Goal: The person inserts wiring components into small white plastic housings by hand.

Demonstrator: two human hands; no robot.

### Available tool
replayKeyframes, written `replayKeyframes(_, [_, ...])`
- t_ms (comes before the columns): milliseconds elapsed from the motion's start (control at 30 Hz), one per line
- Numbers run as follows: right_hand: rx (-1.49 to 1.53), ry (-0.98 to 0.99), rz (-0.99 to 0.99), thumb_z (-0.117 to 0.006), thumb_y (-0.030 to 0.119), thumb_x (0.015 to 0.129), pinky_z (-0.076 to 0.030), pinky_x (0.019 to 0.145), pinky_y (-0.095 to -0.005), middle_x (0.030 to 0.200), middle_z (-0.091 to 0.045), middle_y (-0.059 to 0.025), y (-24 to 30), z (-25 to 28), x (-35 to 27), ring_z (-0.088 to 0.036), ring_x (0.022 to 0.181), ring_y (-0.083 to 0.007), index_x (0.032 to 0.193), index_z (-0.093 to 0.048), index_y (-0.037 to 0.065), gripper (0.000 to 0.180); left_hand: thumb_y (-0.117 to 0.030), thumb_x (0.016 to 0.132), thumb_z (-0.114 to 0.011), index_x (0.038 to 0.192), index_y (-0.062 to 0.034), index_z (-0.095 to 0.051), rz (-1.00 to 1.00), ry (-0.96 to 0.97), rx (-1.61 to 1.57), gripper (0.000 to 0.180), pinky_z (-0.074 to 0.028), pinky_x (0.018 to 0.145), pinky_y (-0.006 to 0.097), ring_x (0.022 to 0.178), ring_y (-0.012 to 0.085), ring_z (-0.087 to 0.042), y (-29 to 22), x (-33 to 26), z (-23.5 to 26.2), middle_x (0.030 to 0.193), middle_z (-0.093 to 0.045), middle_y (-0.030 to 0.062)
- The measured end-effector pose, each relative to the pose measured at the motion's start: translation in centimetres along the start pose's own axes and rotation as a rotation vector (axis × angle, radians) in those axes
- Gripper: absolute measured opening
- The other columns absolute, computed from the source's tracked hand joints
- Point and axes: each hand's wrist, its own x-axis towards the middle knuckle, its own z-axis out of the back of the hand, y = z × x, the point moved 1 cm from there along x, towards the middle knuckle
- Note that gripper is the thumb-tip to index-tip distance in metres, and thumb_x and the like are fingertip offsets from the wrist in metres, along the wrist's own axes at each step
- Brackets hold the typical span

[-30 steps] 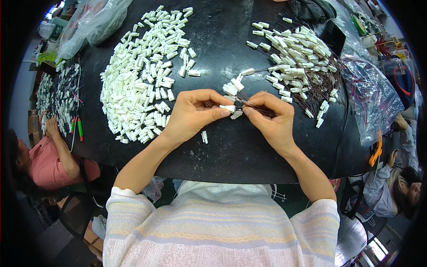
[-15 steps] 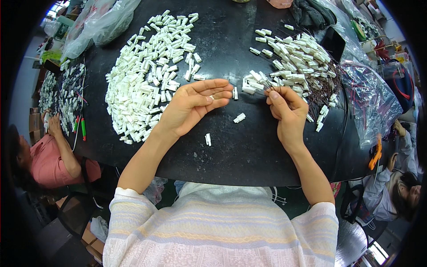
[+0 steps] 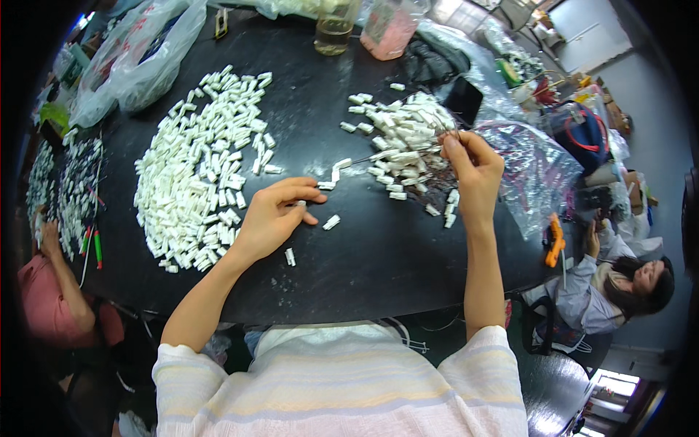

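My left hand (image 3: 280, 216) is over the middle of the table, its fingers curled and a small white bit showing between thumb and fingers, mostly hidden. Just beyond its fingertips lie small white plastic connectors (image 3: 327, 186). One more loose connector (image 3: 331, 222) lies right of the thumb. My right hand (image 3: 475, 164) is at the right pile, with thumb and forefinger pinched on thin dark wire (image 3: 445, 136). Beneath and left of it is a heap of white connectors with dark wires (image 3: 411, 131). A thin wire runs from that heap to a connector (image 3: 342, 164) left of it.
A large heap of loose white connectors (image 3: 189, 189) spreads on the left of the black table (image 3: 378, 269). Plastic bags (image 3: 145, 73), a jar of liquid (image 3: 335, 33) and a pink-filled container (image 3: 386, 33) stand behind. An orange tool (image 3: 555, 240) lies at right. Co-workers sit on both sides.
The view has shifted. My hands have moved apart, the right one over the wired heap. A connector with a wire now lies beyond my left fingertips.
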Motion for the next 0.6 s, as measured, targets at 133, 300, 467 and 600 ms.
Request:
replayKeyframes(133, [-0.259,0.125,0.102,-0.06,0.013,0.078,-0.039,0.055,-0.0207,0.064,-0.06,-0.003,-0.9,3.0,4.4,-0.05,0.058,-0.006,0.082,-0.063,-0.003,0.017,0.014,0.075,-0.04,0.098,0.0078,-0.058,-0.013,0.047,0.03,0.03,-0.052,0.074,0.026,0.098,0.0218,-0.056,0.1,0.2,0.2,0.12,-0.044,0.0188])
replayKeyframes(300, [-0.501,0.184,0.066,-0.063,0.015,0.075,-0.043,0.059,-0.0239,0.072,-0.064,-0.0077,-1.4,4.3,6.4,-0.056,0.063,-0.0093,0.081,-0.065,0.0,0.017,0.013,0.077,-0.041,0.1,0.0083,-0.057,-0.016,0.065,-0.082,0.028,-0.052,0.075,0.028,0.099,0.0229,-0.056,0.2,0.4,0.5,0.116,-0.047,0.0185])
replayKeyframes(467, [-0.447,0.26,0.242,-0.064,0.013,0.073,-0.041,0.077,-0.0276,0.091,-0.063,-0.0111,-0.9,5.7,7.9,-0.057,0.087,-0.0165,0.082,-0.067,0.001,0.015,0.011,0.079,-0.045,0.1,0.0104,-0.054,0.0,0.022,-0.149,0.024,-0.054,0.071,0.027,0.097,0.0223,-0.057,0.2,0.4,0.8,0.108,-0.053,0.0172])
replayKeyframes(600, [-0.094,0.103,0.107,-0.06,0.009,0.078,-0.041,0.079,-0.0253,0.084,-0.064,-0.0069,-0.6,6.0,8.1,-0.057,0.084,-0.0154,0.085,-0.066,-0.001,0.014,0.01,0.078,-0.046,0.094,0.0056,-0.06,0.005,-0.01,0.005,0.021,-0.053,0.065,0.024,0.084,0.0169,-0.061,0.0,-0.1,0.7,0.111,-0.053,0.0155])
